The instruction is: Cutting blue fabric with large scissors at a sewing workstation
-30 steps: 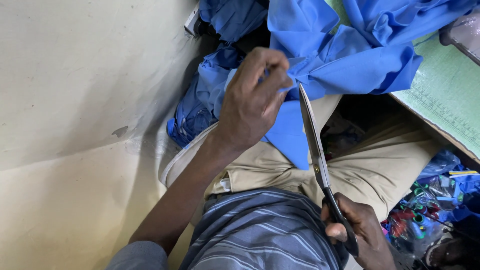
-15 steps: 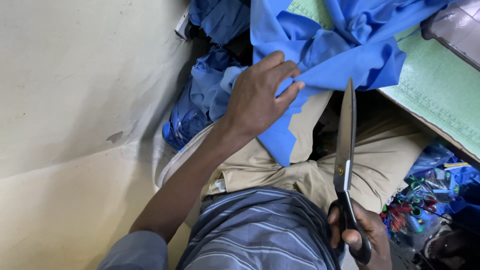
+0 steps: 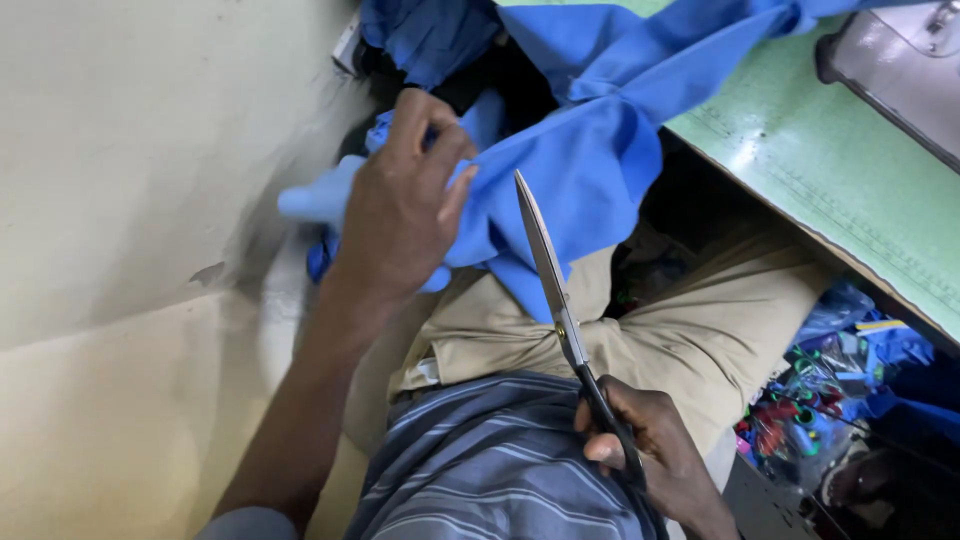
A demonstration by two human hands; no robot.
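Note:
My left hand (image 3: 405,200) grips a fold of bright blue fabric (image 3: 610,130) that hangs from the green table top down over my lap. In my right hand (image 3: 655,455), low near my hip, I hold large metal scissors (image 3: 555,290) by their black handles. The blades are closed and point up and to the left, their tip just right of my left hand and against the blue cloth. I sit in tan trousers (image 3: 700,340) and a grey striped shirt (image 3: 500,460).
A green table top (image 3: 830,190) runs along the upper right, with a grey sewing machine base (image 3: 900,70) on it. More blue fabric (image 3: 430,35) is piled at the top. A pale wall (image 3: 130,200) fills the left. Bright scraps and spools (image 3: 830,390) lie lower right.
My left hand has pulled the blue fabric further left and up. The scissors have tilted from nearly upright back toward the left, with the tip closer to the cloth.

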